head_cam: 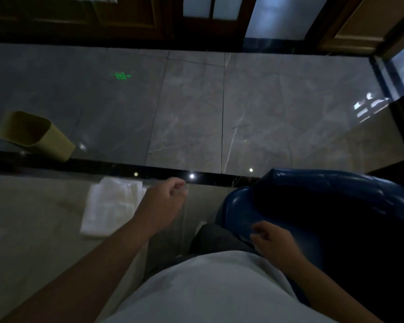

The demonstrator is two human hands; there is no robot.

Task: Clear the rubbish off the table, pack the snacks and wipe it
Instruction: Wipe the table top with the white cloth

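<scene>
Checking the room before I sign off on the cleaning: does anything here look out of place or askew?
Not really. The yellow bin on the floor looks tilted, perhaps just from the wide lens. A folded white cloth lies flat near the table edge. No spill shows, though the light is dim.

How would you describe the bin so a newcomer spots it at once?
Start from the pale table at lower left and look past its dark far edge to the grey tiled floor. The bin stands there at far left: yellowish, open-topped and seemingly empty, unlike the flat white cloth on the table.
</scene>
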